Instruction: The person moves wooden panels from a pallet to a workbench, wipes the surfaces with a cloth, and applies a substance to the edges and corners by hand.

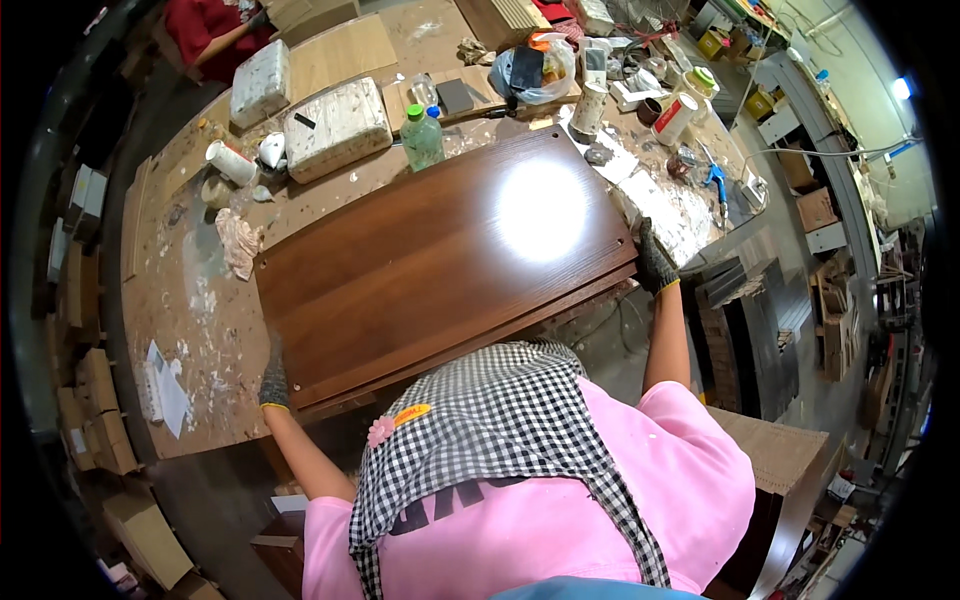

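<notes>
A large, glossy brown wood-grain panel [400,270] lies in front of me, with small holes at its corners and a bright lamp reflection on its top. Beneath its near edge shows the edge of at least one more brown panel [520,318]. My left hand [274,378], in a dark glove with a yellow cuff, grips the panel's left end close to the near corner. At the opposite end my right hand [656,262], gloved the same way, is closed around the right edge near its corner. Some fingers of both hands are hidden by the boards.
The paint-spattered worktable [200,330] carries white-smeared blocks [338,128], a green-capped bottle [422,140], cans [590,108], a crumpled cloth [238,243] and a blue air gun [716,180]. Dark boards [750,340] stand to the right. Another person in red [212,40] is at the far left.
</notes>
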A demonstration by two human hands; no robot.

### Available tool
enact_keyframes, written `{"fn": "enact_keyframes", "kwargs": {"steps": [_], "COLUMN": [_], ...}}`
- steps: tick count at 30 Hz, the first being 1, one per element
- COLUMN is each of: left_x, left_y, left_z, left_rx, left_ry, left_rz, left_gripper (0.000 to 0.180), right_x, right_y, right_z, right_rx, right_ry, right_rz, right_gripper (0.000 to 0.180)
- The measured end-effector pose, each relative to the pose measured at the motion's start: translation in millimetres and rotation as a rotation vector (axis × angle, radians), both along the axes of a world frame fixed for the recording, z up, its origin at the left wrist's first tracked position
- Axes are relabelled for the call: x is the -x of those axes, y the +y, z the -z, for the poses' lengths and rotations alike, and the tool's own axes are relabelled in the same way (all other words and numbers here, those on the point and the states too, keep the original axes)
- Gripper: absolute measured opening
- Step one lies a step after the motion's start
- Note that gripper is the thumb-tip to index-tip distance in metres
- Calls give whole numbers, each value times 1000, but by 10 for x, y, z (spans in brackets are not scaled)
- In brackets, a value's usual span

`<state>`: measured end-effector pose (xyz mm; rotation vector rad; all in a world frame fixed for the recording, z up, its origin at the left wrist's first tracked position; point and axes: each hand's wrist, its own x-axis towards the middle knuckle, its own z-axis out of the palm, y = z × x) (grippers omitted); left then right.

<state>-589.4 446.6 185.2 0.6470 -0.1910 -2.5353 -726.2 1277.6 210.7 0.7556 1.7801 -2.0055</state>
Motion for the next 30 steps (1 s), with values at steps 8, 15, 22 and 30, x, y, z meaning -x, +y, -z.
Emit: {"fn": "enact_keyframes", "kwargs": {"steps": [8,15,22,30], "left_x": [143,61,595,1794], "left_y": [50,97,716,2967], "left_z": [-85,-476,-1200,-1493], "left_rx": [637,1416,2117,2607], "left_ry": [-566,-1086,-1135,157], "left_rz": [474,966,776,747], "left_gripper": [55,58,60,61], "right_x": [-323,-265,-560,-1112], "right_y": [352,-408,-101,-1153], "right_z": [632,-396,-100,24], "right_rx": [-656,-265,-1404,-645], "right_ry": [420,-13,829,130], "right_rz": [-503,-195,-338,456], "right_gripper": [52,52,43,61]}}
